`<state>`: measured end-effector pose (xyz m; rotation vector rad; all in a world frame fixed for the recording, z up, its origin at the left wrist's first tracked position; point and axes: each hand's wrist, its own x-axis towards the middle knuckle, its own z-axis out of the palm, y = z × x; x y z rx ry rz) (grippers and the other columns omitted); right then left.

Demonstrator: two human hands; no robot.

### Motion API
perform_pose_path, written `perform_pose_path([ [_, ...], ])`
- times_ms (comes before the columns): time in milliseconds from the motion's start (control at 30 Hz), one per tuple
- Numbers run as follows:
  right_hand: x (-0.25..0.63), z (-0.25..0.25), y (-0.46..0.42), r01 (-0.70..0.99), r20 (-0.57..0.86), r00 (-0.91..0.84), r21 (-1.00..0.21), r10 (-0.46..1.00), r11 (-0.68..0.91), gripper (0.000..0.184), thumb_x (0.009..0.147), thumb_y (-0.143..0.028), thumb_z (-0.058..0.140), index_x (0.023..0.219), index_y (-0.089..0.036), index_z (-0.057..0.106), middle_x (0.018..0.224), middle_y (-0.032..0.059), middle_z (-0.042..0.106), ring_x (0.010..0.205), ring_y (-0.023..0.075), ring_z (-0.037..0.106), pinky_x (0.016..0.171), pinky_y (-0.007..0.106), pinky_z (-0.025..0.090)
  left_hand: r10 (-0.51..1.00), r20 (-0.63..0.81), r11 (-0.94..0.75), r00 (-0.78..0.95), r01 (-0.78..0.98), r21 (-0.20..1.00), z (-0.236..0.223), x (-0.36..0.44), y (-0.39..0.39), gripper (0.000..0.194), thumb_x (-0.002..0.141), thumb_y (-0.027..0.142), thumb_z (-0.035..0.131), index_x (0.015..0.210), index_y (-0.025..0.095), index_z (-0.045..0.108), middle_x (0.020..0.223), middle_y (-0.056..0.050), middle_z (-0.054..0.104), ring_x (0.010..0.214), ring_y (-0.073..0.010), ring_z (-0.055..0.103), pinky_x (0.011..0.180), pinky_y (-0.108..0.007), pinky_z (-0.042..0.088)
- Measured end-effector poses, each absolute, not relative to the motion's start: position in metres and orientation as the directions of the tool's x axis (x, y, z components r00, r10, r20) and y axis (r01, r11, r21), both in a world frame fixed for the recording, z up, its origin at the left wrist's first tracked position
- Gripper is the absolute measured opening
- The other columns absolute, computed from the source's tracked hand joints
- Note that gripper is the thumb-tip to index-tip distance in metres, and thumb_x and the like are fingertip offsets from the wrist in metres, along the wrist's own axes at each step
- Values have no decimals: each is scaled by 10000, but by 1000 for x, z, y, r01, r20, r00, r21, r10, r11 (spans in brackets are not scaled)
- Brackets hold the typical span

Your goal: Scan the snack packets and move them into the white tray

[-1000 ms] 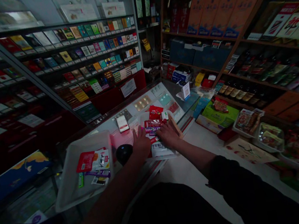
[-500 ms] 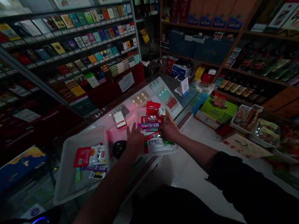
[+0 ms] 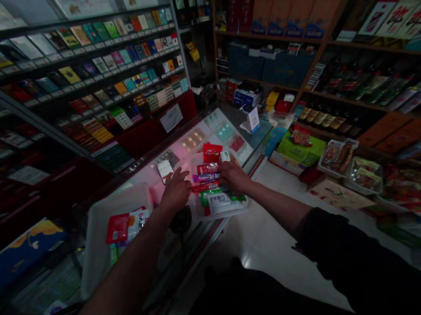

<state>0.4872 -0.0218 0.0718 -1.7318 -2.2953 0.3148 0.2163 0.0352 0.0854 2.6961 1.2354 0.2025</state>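
My left hand [image 3: 175,189] lies on the glass counter [image 3: 207,136] with its fingers spread, just left of a clear tray [image 3: 223,210] and near a small white box [image 3: 164,169]. My right hand [image 3: 233,175] rests on the right side of that tray, fingers curled over the packets; what it grips is hidden. The tray holds red, pink and green snack packets [image 3: 208,176] and a white-and-green packet [image 3: 217,200]. A black round object [image 3: 180,219] sits under my left wrist.
A white tray [image 3: 99,240] with a red packet and small items stands at the left of the counter. Shelves of cigarette packs [image 3: 99,68] line the back. Boxes and bottles fill the right-hand shelves [image 3: 335,34]. Snack trays [image 3: 351,166] sit at the right.
My left hand has slid left off the packets and onto the counter by the white box. The view has shifted down and left a little. My right hand stays on the tray.
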Motion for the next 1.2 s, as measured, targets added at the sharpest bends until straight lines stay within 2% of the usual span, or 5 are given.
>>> perform_pose_path([
  [100, 477, 78, -20, 892, 110, -343, -272, 933, 361, 197, 968, -206, 617, 985, -167, 809, 1318, 96, 712, 1318, 273, 528, 1181, 383, 343, 741, 69, -667, 668, 719, 194, 94, 204, 42, 224, 834, 177, 599, 843, 235, 815, 1496, -96, 621, 1555, -377, 357, 1268, -660, 209],
  [333, 444, 77, -15, 916, 139, -284, -253, 949, 311, 271, 984, -205, 586, 1152, -191, 798, 1525, 83, 600, 1486, 306, 404, 1246, 475, 301, 710, 91, -704, 698, 697, 139, 108, 169, 47, 232, 863, 178, 588, 858, 231, 813, 1517, -106, 609, 1565, -370, 343, 1267, -654, 225],
  [600, 402, 70, -8, 918, 162, -262, -261, 951, 298, 223, 973, -216, 624, 1079, -186, 817, 1532, 107, 584, 1509, 325, 370, 1239, 507, 303, 692, 150, -722, 706, 683, 113, 103, 126, 55, 241, 882, 188, 609, 898, 258, 839, 1515, -107, 618, 1578, -360, 332, 1286, -649, 176],
  [867, 367, 58, -9, 925, 198, -211, -275, 957, 261, 195, 943, -214, 660, 1055, -190, 818, 1548, 127, 569, 1542, 365, 338, 1246, 586, 263, 650, 160, -753, 743, 657, 5, 93, 90, 65, 214, 893, 211, 626, 875, 258, 834, 1600, -83, 537, 1606, -358, 263, 1281, -672, 167],
  [1200, 334, 38, 11, 937, 133, -133, -305, 982, 169, 218, 968, -240, 634, 1083, -212, 817, 1571, 108, 553, 1566, 355, 304, 1243, 604, 246, 696, 108, -716, 710, 698, 16, 74, 63, 76, 229, 905, 212, 611, 923, 256, 834, 1605, -88, 523, 1611, -355, 247, 1276, -673, 170],
])
